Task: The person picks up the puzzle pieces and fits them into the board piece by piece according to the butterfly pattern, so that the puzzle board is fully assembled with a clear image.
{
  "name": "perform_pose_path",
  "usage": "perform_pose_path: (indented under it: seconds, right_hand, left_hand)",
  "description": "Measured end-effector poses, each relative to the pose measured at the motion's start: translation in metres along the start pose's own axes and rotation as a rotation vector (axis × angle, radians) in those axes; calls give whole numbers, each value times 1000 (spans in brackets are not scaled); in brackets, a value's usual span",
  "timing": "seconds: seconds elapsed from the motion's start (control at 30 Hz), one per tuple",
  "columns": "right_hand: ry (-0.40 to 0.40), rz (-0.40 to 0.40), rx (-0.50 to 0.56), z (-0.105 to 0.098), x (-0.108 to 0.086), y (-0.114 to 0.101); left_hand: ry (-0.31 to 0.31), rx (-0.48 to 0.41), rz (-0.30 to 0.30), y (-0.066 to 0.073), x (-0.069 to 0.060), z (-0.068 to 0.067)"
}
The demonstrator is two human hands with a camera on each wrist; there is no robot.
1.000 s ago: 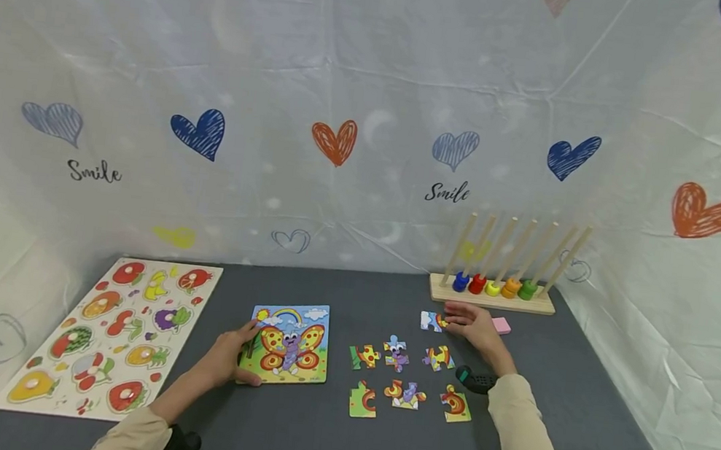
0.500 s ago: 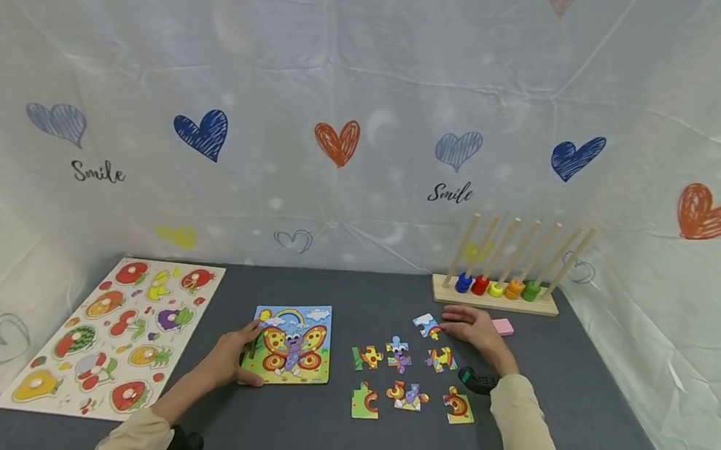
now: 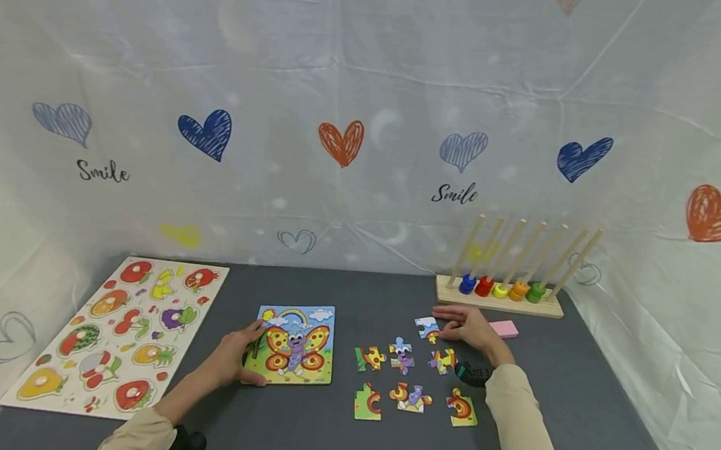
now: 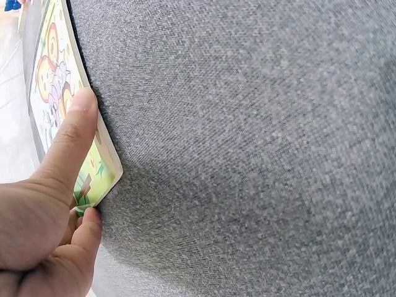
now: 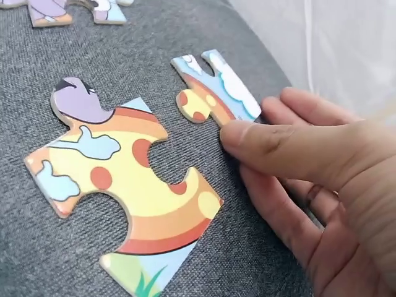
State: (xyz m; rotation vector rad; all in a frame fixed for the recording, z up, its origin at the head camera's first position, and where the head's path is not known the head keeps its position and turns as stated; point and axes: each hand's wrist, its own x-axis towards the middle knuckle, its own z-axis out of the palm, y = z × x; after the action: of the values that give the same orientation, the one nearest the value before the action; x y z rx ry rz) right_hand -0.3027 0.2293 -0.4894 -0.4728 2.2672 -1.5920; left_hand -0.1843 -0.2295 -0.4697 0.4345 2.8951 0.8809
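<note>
My left hand (image 3: 229, 355) grips the left side of a square butterfly picture board (image 3: 321, 316) lying on the table. In the left wrist view, the thumb (image 4: 74, 127) lies along the board's near edge and the other fingers are at its corner. At the right, my right hand (image 3: 473, 331) pinches a jigsaw piece (image 3: 427, 327) with blue sky and cloud at its corner, between thumb and fingers. Close to that hand lies a yellow and orange wing piece (image 5: 161, 204). Other loose jigsaw pieces, such as a purple one (image 3: 402, 358) and a green corner (image 3: 368, 404), lie flat nearby.
A wooden peg stand (image 3: 501, 300) with coloured rings stands at the back right. A pink block (image 3: 503, 329) lies just beyond my right hand. A large fruit puzzle board (image 3: 117, 339) covers the table's left side. A white curtain (image 3: 376, 73) hangs behind.
The sky jigsaw piece has turned clockwise on the table under my right hand's fingers. My left hand keeps its grip on the picture board. The head view has shifted slightly left.
</note>
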Motion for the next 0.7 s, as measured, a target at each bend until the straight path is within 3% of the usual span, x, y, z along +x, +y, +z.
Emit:
perform_pose_path:
  seconds: [0.23,0.57,0.7]
  right_hand:
    - [3,-8,-47,-1,0,1]
    - [-103,30,-80,-2,5,-6]
    - [-93,28,-93,-2,8,-8]
  left_hand:
    - [8,-9,6,0,0,1]
    - [-3,-5,2,-1,0,2]
    - [0,-1,-2,-2,1,2]
